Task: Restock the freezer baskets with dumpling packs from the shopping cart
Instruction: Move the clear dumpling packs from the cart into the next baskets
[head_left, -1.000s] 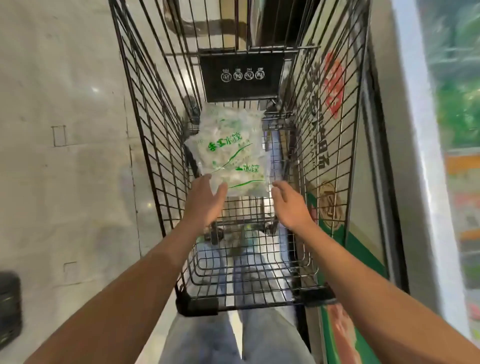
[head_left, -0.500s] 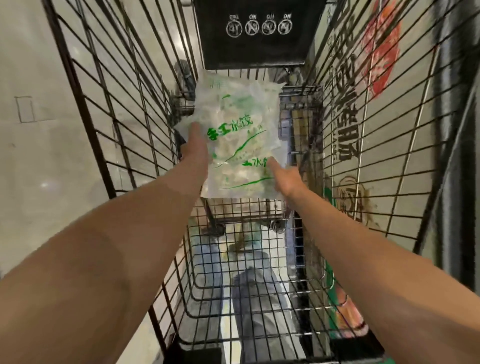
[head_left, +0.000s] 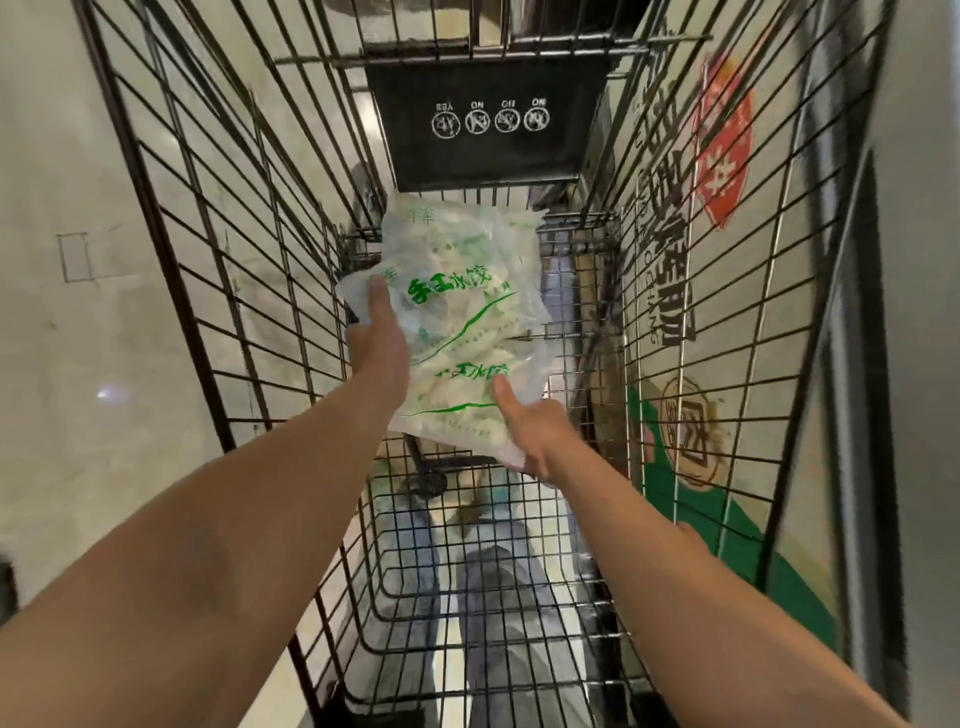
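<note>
A clear plastic dumpling pack (head_left: 467, 322) with green lettering hangs inside the black wire shopping cart (head_left: 218, 291), lifted off the cart floor. My left hand (head_left: 376, 338) grips its left edge, thumb on top. My right hand (head_left: 535, 431) pinches its lower right corner, thumb on the front face. A second pack seems to lie beneath or behind it; I cannot tell them apart.
The cart's wire sides rise close on both flanks, and a black child-seat flap (head_left: 483, 124) with white icons closes the far end. A freezer cabinet (head_left: 727, 312) with printed graphics stands right of the cart. Pale tiled floor (head_left: 67, 338) lies to the left.
Both hands reached down to the pack, took hold of it and raised it off the cart floor. My head has leaned further into the cart.
</note>
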